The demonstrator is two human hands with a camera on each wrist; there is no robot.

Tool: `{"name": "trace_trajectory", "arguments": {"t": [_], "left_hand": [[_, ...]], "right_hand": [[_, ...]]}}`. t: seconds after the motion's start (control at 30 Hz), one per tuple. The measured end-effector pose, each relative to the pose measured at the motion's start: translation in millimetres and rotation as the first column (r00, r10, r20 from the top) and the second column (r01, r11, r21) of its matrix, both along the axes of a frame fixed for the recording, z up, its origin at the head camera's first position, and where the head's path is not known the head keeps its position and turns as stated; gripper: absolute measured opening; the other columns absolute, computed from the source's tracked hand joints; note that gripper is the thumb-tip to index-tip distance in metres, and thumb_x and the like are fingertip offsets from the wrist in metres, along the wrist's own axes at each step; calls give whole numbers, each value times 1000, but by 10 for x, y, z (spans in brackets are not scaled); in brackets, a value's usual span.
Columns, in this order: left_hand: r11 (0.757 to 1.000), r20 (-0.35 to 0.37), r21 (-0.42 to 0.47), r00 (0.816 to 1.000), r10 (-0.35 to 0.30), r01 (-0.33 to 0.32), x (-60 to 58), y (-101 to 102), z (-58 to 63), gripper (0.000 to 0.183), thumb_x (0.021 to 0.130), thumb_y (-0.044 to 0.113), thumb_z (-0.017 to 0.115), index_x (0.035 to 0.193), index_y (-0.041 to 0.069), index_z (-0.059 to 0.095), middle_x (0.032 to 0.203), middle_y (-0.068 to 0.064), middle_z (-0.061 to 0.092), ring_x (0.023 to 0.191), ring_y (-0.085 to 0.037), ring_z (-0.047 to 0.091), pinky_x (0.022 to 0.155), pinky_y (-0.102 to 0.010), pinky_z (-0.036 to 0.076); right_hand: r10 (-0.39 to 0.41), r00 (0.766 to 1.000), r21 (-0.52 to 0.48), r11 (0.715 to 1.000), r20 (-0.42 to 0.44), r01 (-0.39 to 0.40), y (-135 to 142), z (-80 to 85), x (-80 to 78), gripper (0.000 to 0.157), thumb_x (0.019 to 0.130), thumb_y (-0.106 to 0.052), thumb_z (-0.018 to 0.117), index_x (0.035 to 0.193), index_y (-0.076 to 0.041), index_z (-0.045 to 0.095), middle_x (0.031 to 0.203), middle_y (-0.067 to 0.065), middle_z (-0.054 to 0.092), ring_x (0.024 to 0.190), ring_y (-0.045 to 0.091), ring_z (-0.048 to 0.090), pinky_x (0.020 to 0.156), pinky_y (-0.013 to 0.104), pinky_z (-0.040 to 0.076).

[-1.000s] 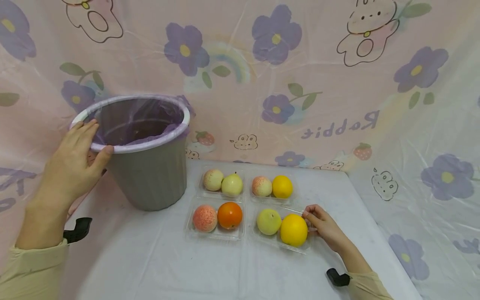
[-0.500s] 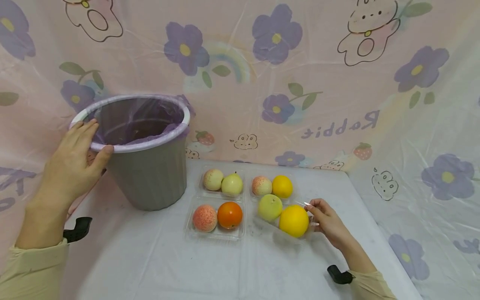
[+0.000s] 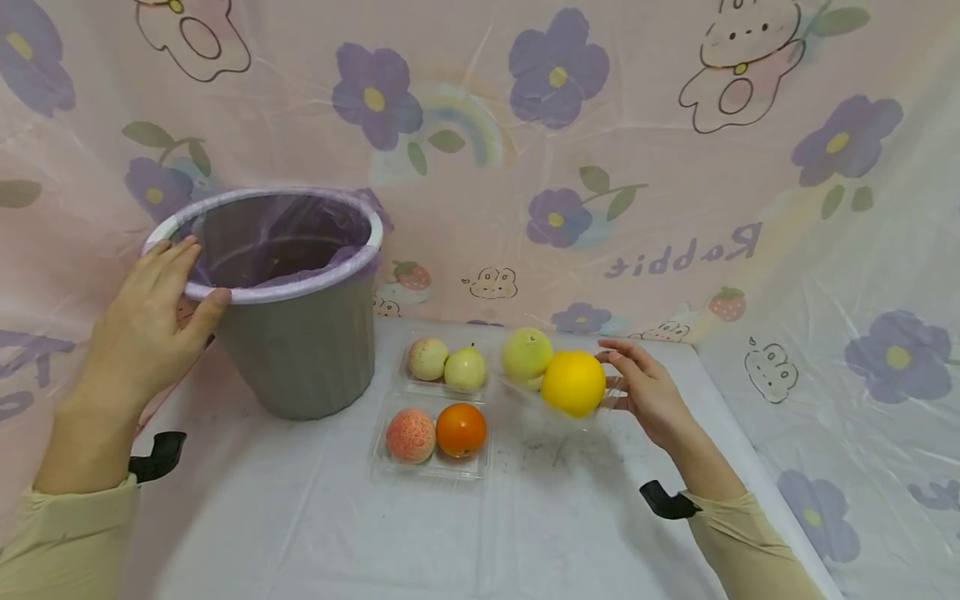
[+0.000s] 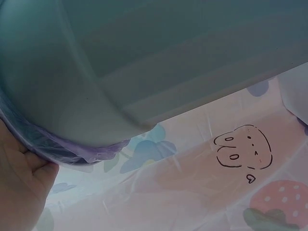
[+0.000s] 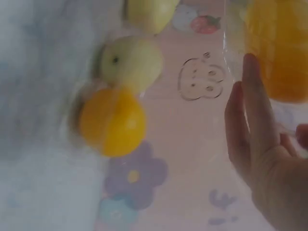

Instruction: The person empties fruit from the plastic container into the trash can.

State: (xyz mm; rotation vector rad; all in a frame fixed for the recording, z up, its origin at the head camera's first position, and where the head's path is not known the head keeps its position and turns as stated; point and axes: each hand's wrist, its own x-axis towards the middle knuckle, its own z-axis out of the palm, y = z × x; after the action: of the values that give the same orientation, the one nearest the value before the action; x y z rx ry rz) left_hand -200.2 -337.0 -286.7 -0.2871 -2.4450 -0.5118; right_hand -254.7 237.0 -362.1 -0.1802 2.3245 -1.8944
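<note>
My left hand (image 3: 142, 333) grips the near left rim of a grey trash bin (image 3: 307, 358), thumb outside and fingers over the edge. A purple liner (image 4: 82, 151) is folded over that rim. On the right, my right hand (image 3: 648, 392) holds a clear plastic box (image 3: 551, 410) by its right end, raised above the table and tilted. Inside it lie a yellow-green fruit (image 3: 527, 358) and a yellow orange-like fruit (image 3: 573, 383). The raised box hides another fruit box behind it in the head view; that one's yellow fruit (image 5: 113, 122) shows in the right wrist view.
Two more clear boxes stand on the white table (image 3: 390, 533). The back one holds a pale peach (image 3: 427, 359) and a green pear (image 3: 465, 368); the front one has a pink peach (image 3: 411, 435) and an orange (image 3: 461, 430). A patterned sheet (image 3: 465, 200) hangs behind.
My right hand has lifted the clear box with its two fruits off the table, moving it up and away toward the back. The left hand stays on the bin rim.
</note>
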Motion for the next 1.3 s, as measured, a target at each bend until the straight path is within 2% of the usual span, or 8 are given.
{"name": "trace_trajectory", "arguments": {"t": [0.13,0.27,0.57,0.87,1.07,1.3], "left_hand": [[1000,-9,2,1000,1,-1,-4,-9,1,64,97,38,48,148,4,31,152,-17,30,144,-32,16,116,-48,12],[1000,-8,1,1000,6,-6,-10,-10,-5,64,97,39,48,147,4,31,152,-17,31,143,-33,17,116,-49,12],[1000,10,-3,1000,22,-22,-11,-2,-4,65,97,41,48,148,5,31,152,-15,31,144,-31,17,114,-54,15],[1000,-3,-4,1000,26,-26,-5,-2,1,66,96,42,49,147,4,32,152,-16,31,143,-32,18,115,-52,15],[1000,-5,-7,1000,24,-24,-8,0,3,66,96,42,49,147,4,32,151,-17,31,143,-32,18,115,-51,14],[1000,-1,-2,1000,29,-29,-7,-8,-1,66,96,42,49,148,6,31,151,-17,31,143,-32,18,115,-52,15]], "right_hand": [[14,1000,-80,997,-23,-15,-171,236,-84,47,99,-39,47,141,-20,46,136,4,51,93,21,65,74,38,57],[-5,999,-150,989,-52,-3,-369,440,-173,42,98,-35,50,138,-22,51,134,4,56,88,22,67,71,39,58],[-89,991,-198,978,-98,68,-800,792,-352,34,98,-31,51,129,-22,60,125,1,63,74,20,68,63,32,57],[-61,980,-309,951,-188,0,-1192,1144,-490,33,98,-27,52,126,-15,62,125,5,63,60,21,65,59,34,58],[-79,975,-361,932,-209,-1,-1454,1384,-585,29,97,-23,53,123,-16,64,121,4,65,64,25,68,62,40,58],[-70,972,-389,921,-224,-24,-1858,1624,-681,27,96,-19,53,120,-17,66,118,3,67,69,30,70,59,42,57]]}}
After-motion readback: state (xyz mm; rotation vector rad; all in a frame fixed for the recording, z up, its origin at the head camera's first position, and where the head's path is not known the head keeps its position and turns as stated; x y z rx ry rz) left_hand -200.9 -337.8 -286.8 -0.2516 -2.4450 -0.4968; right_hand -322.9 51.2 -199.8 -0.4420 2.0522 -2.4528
